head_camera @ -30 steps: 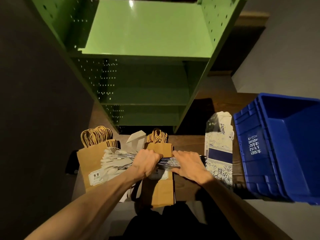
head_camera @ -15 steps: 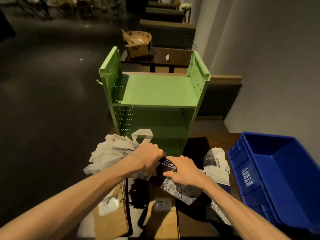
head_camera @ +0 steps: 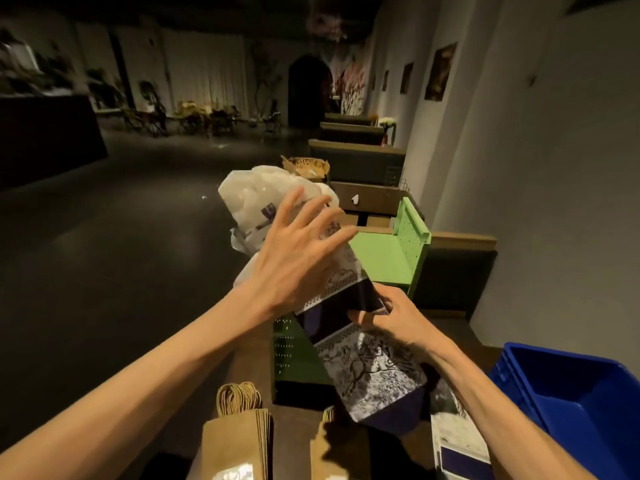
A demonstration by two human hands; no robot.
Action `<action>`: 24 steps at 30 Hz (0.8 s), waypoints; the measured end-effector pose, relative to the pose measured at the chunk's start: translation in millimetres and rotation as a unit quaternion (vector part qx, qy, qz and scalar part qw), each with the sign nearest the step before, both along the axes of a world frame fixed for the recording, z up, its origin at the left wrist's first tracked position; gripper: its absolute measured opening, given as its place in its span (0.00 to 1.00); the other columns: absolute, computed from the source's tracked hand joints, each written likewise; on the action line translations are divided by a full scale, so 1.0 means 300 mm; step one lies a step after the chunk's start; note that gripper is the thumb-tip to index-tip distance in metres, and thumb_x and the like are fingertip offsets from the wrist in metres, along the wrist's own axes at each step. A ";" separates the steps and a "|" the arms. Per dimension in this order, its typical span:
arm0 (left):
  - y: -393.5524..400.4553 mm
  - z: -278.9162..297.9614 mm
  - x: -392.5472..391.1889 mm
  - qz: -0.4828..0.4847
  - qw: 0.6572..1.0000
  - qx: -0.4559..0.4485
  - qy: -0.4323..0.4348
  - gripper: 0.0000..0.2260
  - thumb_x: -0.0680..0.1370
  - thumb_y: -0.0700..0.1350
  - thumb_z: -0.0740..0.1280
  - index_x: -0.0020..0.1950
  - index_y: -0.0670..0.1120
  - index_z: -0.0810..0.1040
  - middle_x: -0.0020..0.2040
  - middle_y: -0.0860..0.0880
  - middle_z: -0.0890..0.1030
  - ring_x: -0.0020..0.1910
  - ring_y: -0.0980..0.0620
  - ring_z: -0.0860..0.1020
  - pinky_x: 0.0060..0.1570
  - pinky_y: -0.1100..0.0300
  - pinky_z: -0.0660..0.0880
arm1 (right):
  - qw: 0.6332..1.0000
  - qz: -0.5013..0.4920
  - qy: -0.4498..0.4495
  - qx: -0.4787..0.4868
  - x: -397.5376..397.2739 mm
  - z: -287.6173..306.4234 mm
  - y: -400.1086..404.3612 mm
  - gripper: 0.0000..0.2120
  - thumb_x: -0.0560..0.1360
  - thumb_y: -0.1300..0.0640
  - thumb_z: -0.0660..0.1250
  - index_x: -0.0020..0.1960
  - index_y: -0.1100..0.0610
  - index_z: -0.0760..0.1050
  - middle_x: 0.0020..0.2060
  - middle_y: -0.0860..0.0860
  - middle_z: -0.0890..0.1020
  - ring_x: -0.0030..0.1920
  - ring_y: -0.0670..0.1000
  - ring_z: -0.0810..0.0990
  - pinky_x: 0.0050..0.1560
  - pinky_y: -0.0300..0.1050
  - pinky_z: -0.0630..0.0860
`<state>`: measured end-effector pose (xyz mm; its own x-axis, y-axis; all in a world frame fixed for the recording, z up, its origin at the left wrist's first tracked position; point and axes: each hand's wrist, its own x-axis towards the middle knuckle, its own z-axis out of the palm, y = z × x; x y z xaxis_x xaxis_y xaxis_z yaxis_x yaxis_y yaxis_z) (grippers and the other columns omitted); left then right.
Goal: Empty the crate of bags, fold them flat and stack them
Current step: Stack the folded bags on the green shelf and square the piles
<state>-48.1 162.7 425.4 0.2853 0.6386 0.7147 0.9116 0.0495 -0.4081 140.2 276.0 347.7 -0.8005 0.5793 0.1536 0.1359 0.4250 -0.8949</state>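
Bags: blue-and-white printed paper bag (head_camera: 363, 358) held raised above tabletop (head_camera: 298, 431), tilted, right hand (head_camera: 388, 317) pinching its dark middle band. Left hand (head_camera: 298, 258) spread flat, fingers (head_camera: 322, 216) wide and straight, against bag's upper part beside white plastic bag (head_camera: 256, 206). Brown paper bag stack (head_camera: 239, 441) flat on tabletop below. Blue crate (head_camera: 581, 403) at right. Green shelf unit (head_camera: 394, 258) behind.

Patterned bag (head_camera: 370, 372) tilted, held aloft

Matt brown paper bags (head_camera: 239, 441), glossy blue plastic crate (head_camera: 585, 410), perforated green shelf (head_camera: 412, 251) (painted metal)
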 end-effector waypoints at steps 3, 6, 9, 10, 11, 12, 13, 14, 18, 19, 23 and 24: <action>-0.020 0.077 -0.003 0.025 0.997 0.063 -0.049 0.35 0.70 0.50 0.74 0.76 0.52 0.68 0.77 0.40 0.65 0.77 0.41 0.61 0.76 0.39 0.53 | 0.996 -0.025 0.051 -0.062 -0.019 0.067 0.004 0.09 0.76 0.64 0.72 0.54 0.54 0.82 0.43 0.47 0.87 0.44 0.46 0.85 0.42 0.39 0.78; -0.030 0.133 -0.025 0.011 0.979 0.141 -0.149 0.40 0.68 0.53 0.74 0.78 0.50 0.63 0.78 0.39 0.60 0.78 0.41 0.58 0.75 0.41 0.56 | 0.983 -0.044 0.110 -0.138 -0.030 0.124 0.010 0.10 0.76 0.67 0.70 0.57 0.61 0.80 0.46 0.56 0.87 0.46 0.53 0.86 0.45 0.42 0.81; -0.029 0.140 -0.052 -0.047 0.935 0.175 -0.303 0.42 0.69 0.57 0.72 0.79 0.47 0.59 0.78 0.41 0.60 0.77 0.44 0.60 0.75 0.49 0.59 | 0.969 -0.053 0.154 -0.183 -0.041 0.185 0.028 0.17 0.74 0.63 0.73 0.62 0.63 0.78 0.53 0.62 0.85 0.55 0.62 0.84 0.57 0.56 0.80; -0.024 0.132 -0.053 -0.072 0.908 0.168 -0.377 0.42 0.71 0.57 0.74 0.79 0.46 0.59 0.77 0.43 0.61 0.76 0.47 0.61 0.74 0.52 0.61 | 0.960 -0.065 0.179 -0.204 -0.043 0.200 0.037 0.17 0.73 0.62 0.74 0.61 0.61 0.79 0.53 0.61 0.85 0.56 0.62 0.84 0.60 0.58 0.79; -0.016 0.122 -0.051 -0.089 0.872 0.145 -0.460 0.43 0.71 0.57 0.76 0.79 0.45 0.59 0.76 0.46 0.63 0.74 0.50 0.64 0.72 0.55 0.64 | 0.949 -0.073 0.205 -0.227 -0.041 0.209 0.047 0.17 0.71 0.59 0.76 0.59 0.58 0.81 0.54 0.60 0.85 0.57 0.62 0.83 0.63 0.59 0.76; -0.005 0.111 -0.050 -0.095 0.827 0.104 -0.545 0.43 0.71 0.58 0.76 0.78 0.46 0.60 0.73 0.48 0.66 0.70 0.53 0.68 0.69 0.58 0.67 | 0.940 -0.080 0.222 -0.245 -0.044 0.209 0.062 0.21 0.67 0.52 0.80 0.58 0.56 0.83 0.56 0.58 0.85 0.59 0.62 0.82 0.66 0.60 0.73; 0.002 0.104 -0.046 -0.101 0.773 0.045 -0.625 0.42 0.70 0.60 0.76 0.77 0.48 0.62 0.70 0.50 0.70 0.65 0.55 0.72 0.65 0.58 0.70 | 0.937 -0.082 0.222 -0.257 -0.045 0.215 0.067 0.29 0.60 0.42 0.81 0.57 0.55 0.84 0.56 0.55 0.85 0.62 0.60 0.80 0.70 0.60 0.69; 0.018 0.093 -0.041 -0.107 0.708 -0.033 -0.697 0.39 0.69 0.62 0.75 0.75 0.49 0.66 0.68 0.51 0.74 0.60 0.56 0.76 0.60 0.58 0.73 | 0.936 -0.093 0.212 -0.263 -0.050 0.223 0.068 0.35 0.58 0.34 0.79 0.57 0.56 0.84 0.54 0.52 0.86 0.64 0.58 0.78 0.71 0.59 0.65; 0.088 0.015 0.005 -0.160 0.469 -0.227 -0.838 0.21 0.75 0.61 0.70 0.56 0.46 0.82 0.52 0.49 0.85 0.47 0.52 0.83 0.48 0.59 0.77 | 0.901 -0.107 0.165 -0.387 -0.099 0.232 0.081 0.20 0.75 0.60 0.73 0.61 0.72 0.76 0.56 0.65 0.83 0.63 0.65 0.79 0.68 0.65 0.71; 0.108 -0.012 0.014 -0.153 0.452 -0.221 -0.851 0.17 0.77 0.57 0.70 0.49 0.43 0.82 0.44 0.47 0.83 0.38 0.52 0.81 0.40 0.63 0.75 | 0.900 -0.097 0.136 -0.402 -0.117 0.238 0.072 0.21 0.74 0.62 0.73 0.63 0.71 0.76 0.59 0.66 0.81 0.62 0.66 0.79 0.67 0.64 0.73; 0.180 -0.045 0.016 -0.092 0.462 -0.197 -0.860 0.16 0.81 0.49 0.65 0.35 0.48 0.69 0.25 0.52 0.62 0.23 0.56 0.58 0.27 0.62 0.54 | 0.893 -0.108 0.079 -0.429 -0.159 0.247 0.101 0.18 0.76 0.63 0.70 0.66 0.64 0.75 0.53 0.62 0.84 0.52 0.63 0.84 0.57 0.58 0.79; 0.199 -0.036 0.002 -0.093 0.467 -0.192 -0.858 0.17 0.81 0.49 0.65 0.34 0.48 0.69 0.25 0.52 0.63 0.22 0.56 0.58 0.26 0.62 0.55 | 0.893 -0.111 0.082 -0.428 -0.169 0.258 0.120 0.17 0.77 0.63 0.69 0.65 0.63 0.75 0.52 0.62 0.84 0.51 0.62 0.84 0.56 0.58 0.79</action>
<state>-47.4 222.5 414.5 -0.4224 0.8914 -0.1643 -0.1129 0.1281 0.9853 89.4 312.0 425.1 -0.6582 0.6827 -0.3173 -0.0300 -0.4449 -0.8951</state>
